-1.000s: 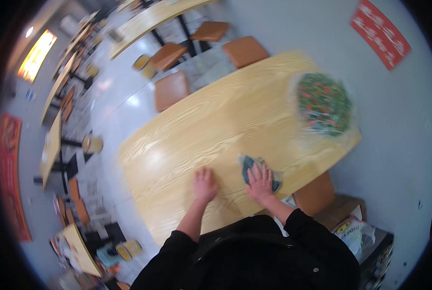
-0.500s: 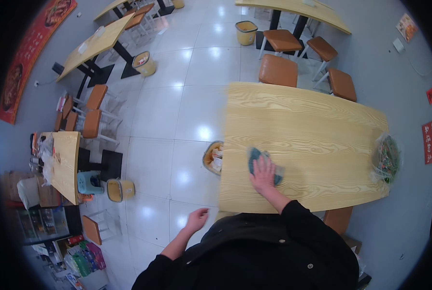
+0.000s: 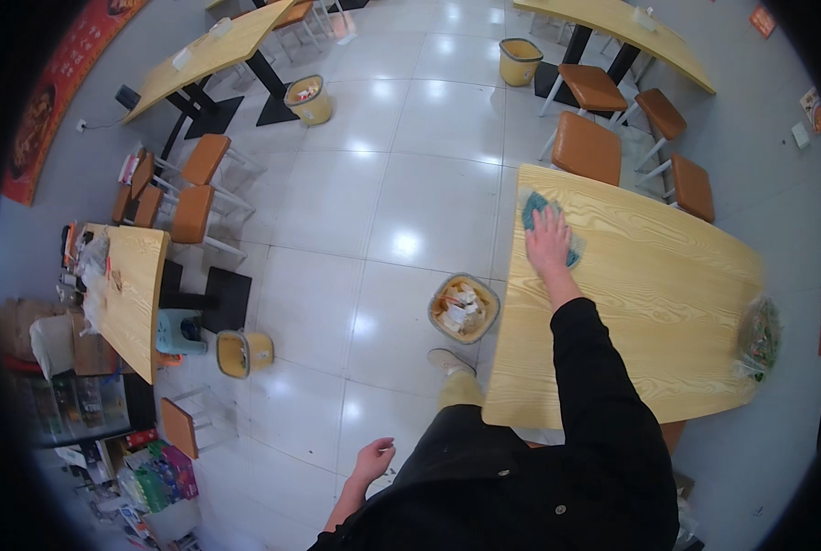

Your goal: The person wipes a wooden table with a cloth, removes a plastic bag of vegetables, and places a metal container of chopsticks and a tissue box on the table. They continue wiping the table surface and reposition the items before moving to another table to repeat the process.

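A blue-green cleaning cloth (image 3: pixel 533 210) lies against the tabletop, near the far left corner of the wooden table (image 3: pixel 649 303). My right hand (image 3: pixel 548 243) presses down on it with the arm stretched out, gripping the cloth beneath the palm and fingers. Part of the cloth shows past the fingertips and on the hand's right side. Low on my left, my left hand (image 3: pixel 372 461) hangs over the floor, away from the table. Its fingers are loosely bent and hold nothing.
A clear plastic bag with greens (image 3: pixel 759 340) sits at the table's right end. A waste bin with crumpled paper (image 3: pixel 464 309) stands by its left edge. Brown stools (image 3: pixel 587 147) are beyond the far edge. Another bin (image 3: pixel 245 354) and a cluttered table (image 3: pixel 135 303) are left.
My right hand has carried the cloth from the near middle of the table to its far left corner. The view has shifted, so the bin beside the table now shows whole.
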### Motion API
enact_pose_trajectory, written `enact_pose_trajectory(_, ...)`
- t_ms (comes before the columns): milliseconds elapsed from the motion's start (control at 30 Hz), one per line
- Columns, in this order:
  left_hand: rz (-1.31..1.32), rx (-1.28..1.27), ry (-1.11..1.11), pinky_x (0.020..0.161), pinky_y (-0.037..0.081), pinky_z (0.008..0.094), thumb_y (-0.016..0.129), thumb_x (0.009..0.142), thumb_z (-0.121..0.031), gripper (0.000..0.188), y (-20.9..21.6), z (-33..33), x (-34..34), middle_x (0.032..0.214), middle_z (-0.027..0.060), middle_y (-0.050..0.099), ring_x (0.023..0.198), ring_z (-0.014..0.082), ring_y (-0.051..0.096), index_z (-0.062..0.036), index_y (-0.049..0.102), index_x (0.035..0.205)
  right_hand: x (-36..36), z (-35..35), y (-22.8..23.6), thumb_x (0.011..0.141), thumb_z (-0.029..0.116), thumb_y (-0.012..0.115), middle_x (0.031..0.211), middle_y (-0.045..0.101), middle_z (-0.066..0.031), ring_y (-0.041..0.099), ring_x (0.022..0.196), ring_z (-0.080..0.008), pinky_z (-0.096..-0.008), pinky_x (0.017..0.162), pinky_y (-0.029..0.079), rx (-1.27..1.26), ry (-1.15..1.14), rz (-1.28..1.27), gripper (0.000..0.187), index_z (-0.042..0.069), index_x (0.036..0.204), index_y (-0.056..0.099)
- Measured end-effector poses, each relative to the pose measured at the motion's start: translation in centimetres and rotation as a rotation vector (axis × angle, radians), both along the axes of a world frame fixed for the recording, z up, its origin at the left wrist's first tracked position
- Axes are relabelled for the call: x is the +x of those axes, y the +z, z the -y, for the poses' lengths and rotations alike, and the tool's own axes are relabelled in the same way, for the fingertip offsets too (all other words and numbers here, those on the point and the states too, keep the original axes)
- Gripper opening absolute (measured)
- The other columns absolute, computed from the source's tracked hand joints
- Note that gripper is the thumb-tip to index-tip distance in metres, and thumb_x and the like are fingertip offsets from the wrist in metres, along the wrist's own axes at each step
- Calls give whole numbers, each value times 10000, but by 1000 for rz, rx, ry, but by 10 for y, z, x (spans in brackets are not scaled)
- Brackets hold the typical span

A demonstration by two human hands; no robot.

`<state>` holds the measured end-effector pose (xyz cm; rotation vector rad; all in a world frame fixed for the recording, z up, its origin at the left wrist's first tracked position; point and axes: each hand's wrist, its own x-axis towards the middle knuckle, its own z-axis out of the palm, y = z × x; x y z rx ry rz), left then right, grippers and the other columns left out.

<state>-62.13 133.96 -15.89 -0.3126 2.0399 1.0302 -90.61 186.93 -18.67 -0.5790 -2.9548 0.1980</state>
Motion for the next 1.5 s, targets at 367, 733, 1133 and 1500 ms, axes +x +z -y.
enact_pose_trajectory(367, -70, -101, -370, 848, 525, 333, 619, 863, -271, 371, -43, 28, -251, 1068, 137, 686, 951, 241, 676, -57, 637, 1165, -95, -31, -11, 912, 344, 513, 1474, 343, -117, 263, 1368, -400, -553, 1115, 192, 6, -256, -90, 505, 157, 1378, 460)
enact_pose_trajectory(733, -70, -6, -560, 921, 489, 362, 595, 854, -366, 444, -41, 70, -434, 1096, 148, 677, 1022, 291, 647, -84, 630, 1196, -99, 48, -36, 882, 315, 562, 1451, 394, -94, 290, 1361, -381, -553, 1086, 242, 39, -609, -103, 485, 116, 1322, 514)
enact_pose_trajectory(1133, -100, 462, -928, 945, 466, 331, 594, 912, -323, 433, 106, -53, -723, 1133, 127, 666, 1061, 225, 623, -39, 599, 1238, -369, 52, 23, 944, 317, 422, 1127, 613, -168, 611, 981, -315, -425, 814, 496, -1425, -1290, -1363, 440, -43, 1158, 559)
enact_pose_trajectory(1500, 242, 997, -877, 877, 482, 294, 633, 874, -26, 278, 220, -299, -810, 1003, 76, 651, 959, 152, 612, -14, 526, 1130, -496, -106, 76, 897, 320, 394, 1154, 635, -75, 572, 1113, -280, -479, 917, 417, -847, -1172, -602, 377, 111, 1117, 618)
